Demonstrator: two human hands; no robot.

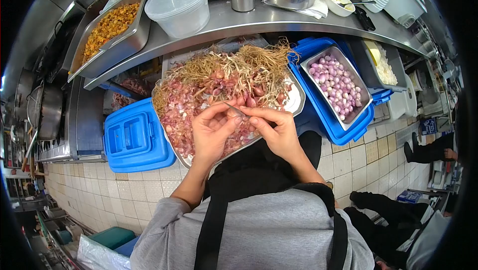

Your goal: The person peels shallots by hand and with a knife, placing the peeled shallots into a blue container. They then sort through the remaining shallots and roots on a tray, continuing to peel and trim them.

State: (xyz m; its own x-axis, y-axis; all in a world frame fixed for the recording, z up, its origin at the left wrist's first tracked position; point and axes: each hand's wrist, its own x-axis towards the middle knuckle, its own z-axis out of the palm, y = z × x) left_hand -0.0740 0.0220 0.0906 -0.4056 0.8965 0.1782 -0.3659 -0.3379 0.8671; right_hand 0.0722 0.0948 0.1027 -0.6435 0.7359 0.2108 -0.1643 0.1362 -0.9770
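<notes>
- Centre of the frame: our right hand grips what looks like a small knife, its thin dark blade slanting toward the upper left.
- Just left of it: our left hand brings its fingertips in at the blade; we cannot tell whether they pinch anything. With skin this near the edge, a slip could nick us.
- Beyond the fingers, mid-frame: unpeeled shallots lie among pink skins and stringy roots in a metal tray. Good ones could get lost in that litter.
- The heap reaches the tray's lower edge, so a brushing forearm could spill skins.
- Right of centre: peeled shallots sit in a steel pan on a blue plastic support; a knock could tip it, or stray skins could mix in.
</notes>
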